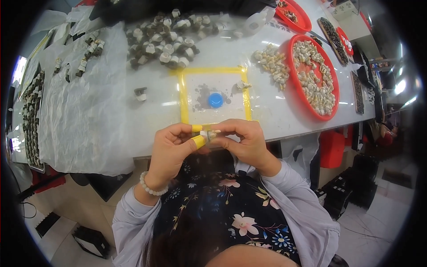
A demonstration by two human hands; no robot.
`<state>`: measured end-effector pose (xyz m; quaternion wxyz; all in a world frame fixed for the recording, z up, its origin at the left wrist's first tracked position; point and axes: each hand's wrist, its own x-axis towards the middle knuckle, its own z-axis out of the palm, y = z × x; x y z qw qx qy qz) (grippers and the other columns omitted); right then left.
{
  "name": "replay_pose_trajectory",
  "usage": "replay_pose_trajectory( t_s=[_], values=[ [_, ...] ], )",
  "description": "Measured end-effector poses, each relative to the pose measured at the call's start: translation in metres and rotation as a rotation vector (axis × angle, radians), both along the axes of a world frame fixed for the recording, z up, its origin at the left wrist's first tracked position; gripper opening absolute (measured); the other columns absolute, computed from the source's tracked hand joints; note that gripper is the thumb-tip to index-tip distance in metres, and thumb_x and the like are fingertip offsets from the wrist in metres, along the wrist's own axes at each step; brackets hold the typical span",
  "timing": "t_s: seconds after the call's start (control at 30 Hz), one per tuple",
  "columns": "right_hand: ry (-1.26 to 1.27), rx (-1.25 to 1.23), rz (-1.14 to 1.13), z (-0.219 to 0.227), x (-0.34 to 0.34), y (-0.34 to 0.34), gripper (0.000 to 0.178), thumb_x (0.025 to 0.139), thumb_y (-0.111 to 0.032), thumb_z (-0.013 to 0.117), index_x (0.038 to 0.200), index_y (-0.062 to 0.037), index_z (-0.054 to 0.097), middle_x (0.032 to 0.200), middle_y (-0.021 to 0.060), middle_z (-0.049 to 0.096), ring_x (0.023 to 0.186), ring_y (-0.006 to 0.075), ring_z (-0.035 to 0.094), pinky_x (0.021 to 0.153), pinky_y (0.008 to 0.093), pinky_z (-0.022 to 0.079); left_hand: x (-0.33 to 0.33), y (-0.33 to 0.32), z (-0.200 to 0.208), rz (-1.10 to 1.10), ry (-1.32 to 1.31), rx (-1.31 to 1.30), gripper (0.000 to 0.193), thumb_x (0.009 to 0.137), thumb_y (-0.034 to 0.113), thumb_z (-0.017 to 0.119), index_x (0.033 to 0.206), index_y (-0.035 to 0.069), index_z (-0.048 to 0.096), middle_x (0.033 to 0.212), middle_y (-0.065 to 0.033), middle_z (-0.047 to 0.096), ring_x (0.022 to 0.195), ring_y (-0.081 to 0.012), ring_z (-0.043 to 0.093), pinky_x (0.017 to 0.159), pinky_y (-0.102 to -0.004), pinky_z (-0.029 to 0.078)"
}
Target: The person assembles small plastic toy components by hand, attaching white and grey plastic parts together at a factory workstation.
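Note:
Just over the table's near edge, my left hand (pixel 174 144) and my right hand (pixel 242 141) meet at the fingertips. Both pinch a small cream-white piece (pixel 207 133); its exact kind is hard to make out, partly covered by fingers. Yellow wraps cover my left thumb and forefinger. Beyond the hands lies a white square (pixel 195 84) edged with yellow tape. On it stand a round blue cap (pixel 215 100), amid grey wet-looking spots, and a small whitish piece (pixel 242 84) at the right tape. Left of the square is a single dark-and-white piece (pixel 140 94).
Many dark-and-white pieces (pixel 167 42) are heaped at the back. To the right, a red basin (pixel 295 84) holds cream pieces, beside a loose cream pile (pixel 273 64). White plastic sheeting (pixel 89 120) covers the left side, next to a tray of dark-and-white pieces (pixel 33 120).

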<state>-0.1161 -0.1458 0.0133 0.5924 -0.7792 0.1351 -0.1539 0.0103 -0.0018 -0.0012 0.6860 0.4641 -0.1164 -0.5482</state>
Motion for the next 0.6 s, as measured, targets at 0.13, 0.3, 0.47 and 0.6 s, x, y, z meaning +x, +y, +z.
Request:
replay_pose_trajectory(
  t_s=[0.13,0.3,0.47,0.6],
  values=[
    [0.015,-0.051,0.003,-0.002,0.0,0.002,0.022,0.074,-0.001,0.068,0.096,0.0006,0.065,0.088,0.0113,0.067,0.077,0.0157,0.065,0.07,0.0244,0.051,-0.003,-0.001,-0.005,0.027,0.025,0.004,0.017,0.082,-0.002,0.057,0.098,-0.008,0.055,0.089,-0.013,0.063,0.075,-0.0169,0.064,0.067,-0.0253,0.054],
    [-0.01,-0.18,0.009,-0.003,-0.001,0.002,0.024,0.074,-0.001,0.068,0.097,0.0004,0.064,0.087,0.0114,0.067,0.075,0.0169,0.066,0.069,0.0248,0.051,-0.003,-0.002,-0.006,0.014,-0.039,0.022,0.016,0.081,-0.004,0.057,0.096,-0.008,0.056,0.086,-0.012,0.064,0.074,-0.0155,0.064,0.066,-0.0241,0.053],
    [-0.021,-0.09,0.016,-0.009,-0.002,0.002,0.024,0.073,0.0,0.068,0.097,0.001,0.064,0.088,0.0119,0.066,0.075,0.0173,0.066,0.068,0.0247,0.051,-0.004,-0.003,-0.004,-0.001,-0.028,0.014,0.017,0.081,-0.004,0.056,0.098,-0.008,0.054,0.089,-0.0124,0.063,0.077,-0.0152,0.063,0.069,-0.0243,0.053],
    [-0.053,0.175,-0.013,-0.017,-0.006,0.003,0.026,0.074,0.002,0.067,0.099,0.0019,0.062,0.088,0.0121,0.066,0.076,0.0166,0.065,0.068,0.0247,0.051,-0.003,-0.002,-0.002,-0.018,0.009,-0.014,0.021,0.08,-0.006,0.055,0.102,-0.007,0.053,0.093,-0.0117,0.063,0.082,-0.0144,0.062,0.071,-0.0234,0.051]
  ],
)
